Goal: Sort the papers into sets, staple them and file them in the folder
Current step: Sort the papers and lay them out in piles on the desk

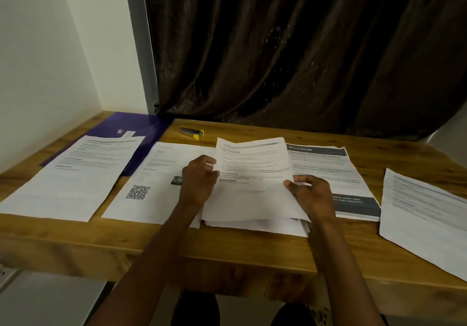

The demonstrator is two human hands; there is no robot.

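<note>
Both hands, left hand (198, 181) and right hand (312, 195), pinch the top sheet (255, 174) by its side edges, lifting it off the stack (255, 226) on the bench (227, 252)

Dim, warm indoor light; the curtain (290, 47) is nearly black, its folds faintly glinting; white sheets below it are the brightest areas; print on them is smeared and unreadable; wide-angle bending curves the table (227, 250) edge beneath the curtain.
</note>
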